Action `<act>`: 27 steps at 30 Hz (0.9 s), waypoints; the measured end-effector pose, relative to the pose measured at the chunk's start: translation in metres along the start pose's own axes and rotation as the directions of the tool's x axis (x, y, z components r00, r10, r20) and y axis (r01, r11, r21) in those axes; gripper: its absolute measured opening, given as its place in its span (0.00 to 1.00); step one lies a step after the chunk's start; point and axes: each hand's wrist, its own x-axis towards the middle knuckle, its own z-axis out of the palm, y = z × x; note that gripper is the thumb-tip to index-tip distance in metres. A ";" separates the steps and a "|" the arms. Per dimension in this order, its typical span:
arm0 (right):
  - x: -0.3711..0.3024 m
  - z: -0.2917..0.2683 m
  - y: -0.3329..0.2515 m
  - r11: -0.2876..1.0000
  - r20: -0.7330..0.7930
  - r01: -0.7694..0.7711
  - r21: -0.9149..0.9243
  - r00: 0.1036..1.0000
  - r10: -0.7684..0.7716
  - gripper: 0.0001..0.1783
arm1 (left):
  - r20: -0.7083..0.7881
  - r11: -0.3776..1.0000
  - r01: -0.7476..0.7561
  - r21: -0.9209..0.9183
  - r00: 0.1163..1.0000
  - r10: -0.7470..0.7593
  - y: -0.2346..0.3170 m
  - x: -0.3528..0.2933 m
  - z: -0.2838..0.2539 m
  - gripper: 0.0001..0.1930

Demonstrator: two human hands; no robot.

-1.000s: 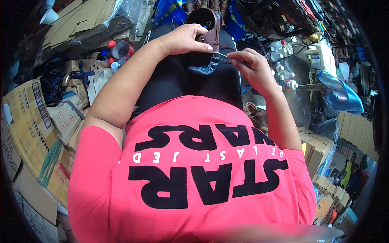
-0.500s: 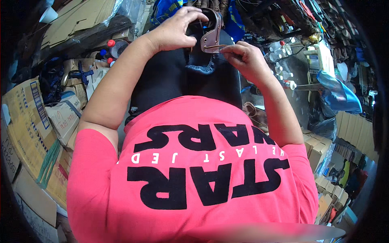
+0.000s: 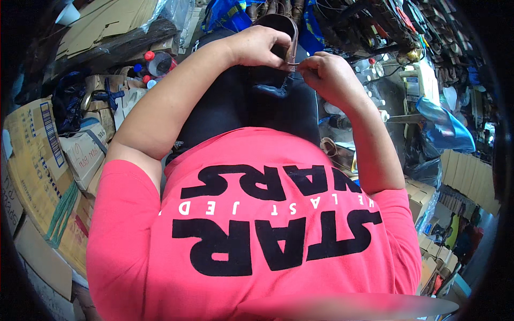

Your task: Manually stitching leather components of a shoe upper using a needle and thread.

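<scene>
A brown leather shoe is held above my lap, at the top middle, its dark opening facing up. My left hand grips its near edge, thumb and fingers bent around the leather. A thin brown lace runs from the shoe to my right hand, which pinches its end. The tip of the lace is hidden between those fingers. Below the shoe, a dark blue patch with a pale edge lies on my black trousers.
Cardboard boxes and flat cardboard crowd the left. Plastic bottles stand beside my left forearm. A brown shoe lies by my right forearm. A blue bag and shelves of shoes are on the right.
My left hand has moved right and down to the shoe's lace edge. The shoe has turned, so less of its side shows. My right hand has shifted slightly right, still pinching the lace.
</scene>
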 end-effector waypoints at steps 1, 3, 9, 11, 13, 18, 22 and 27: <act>0.000 0.000 0.002 1.000 0.000 0.001 -0.001 1.000 -0.001 0.09 | 0.042 0.997 -0.044 -0.063 0.998 0.047 0.001 0.004 0.001 0.21; -0.002 -0.001 0.012 0.995 0.047 -0.026 0.095 0.999 0.022 0.09 | 0.086 0.993 -0.046 -0.112 0.995 0.056 0.007 0.011 0.003 0.15; -0.018 -0.004 0.046 0.895 0.176 -0.181 0.407 0.977 0.118 0.09 | 0.238 0.990 -0.111 -0.085 0.963 0.129 0.016 0.034 0.001 0.14; -0.021 -0.001 0.052 0.834 0.233 -0.283 0.474 0.954 0.192 0.08 | 0.256 0.991 -0.110 -0.074 0.958 0.126 0.023 0.042 0.000 0.14; -0.027 0.010 0.066 0.702 0.247 -0.328 0.632 0.944 0.219 0.10 | 0.300 0.999 -0.044 0.018 0.953 0.037 0.036 0.049 -0.001 0.14; -0.030 0.011 0.073 0.583 0.357 -0.456 0.672 0.890 0.285 0.12 | 0.352 0.998 -0.039 -0.057 0.934 0.057 0.027 0.058 0.001 0.14; -0.032 0.014 0.084 0.563 0.322 -0.366 0.741 0.929 0.181 0.11 | 0.355 0.997 -0.033 -0.075 0.933 0.058 0.025 0.061 0.004 0.13; -0.027 0.020 0.097 0.612 0.274 -0.261 0.746 0.959 0.074 0.10 | 0.404 0.995 0.031 -0.095 0.915 0.010 0.025 0.062 0.004 0.13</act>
